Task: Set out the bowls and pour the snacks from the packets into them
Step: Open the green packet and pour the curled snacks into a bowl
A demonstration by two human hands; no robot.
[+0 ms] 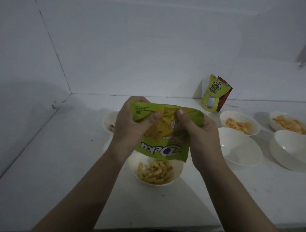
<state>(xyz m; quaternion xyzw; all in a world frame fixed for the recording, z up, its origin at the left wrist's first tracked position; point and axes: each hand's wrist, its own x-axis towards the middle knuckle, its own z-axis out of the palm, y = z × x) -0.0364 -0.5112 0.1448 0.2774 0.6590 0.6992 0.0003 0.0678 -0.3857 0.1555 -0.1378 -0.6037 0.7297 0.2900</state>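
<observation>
Above near bowl [155,171] | green packet [163,133] upside down, crumpled | left hand [129,130], right hand [200,136] both gripping it

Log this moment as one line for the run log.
both hands: left hand, right hand hold green packet upside down | over bowl of yellow sticks | two bowls unfilled

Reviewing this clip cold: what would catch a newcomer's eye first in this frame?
The green snack packet, held upside down at centre by the left hand and right hand, stands out first. Directly below it sits a white bowl of yellow stick snacks. Further right, two bowls of orange crisps catch the eye.
</observation>
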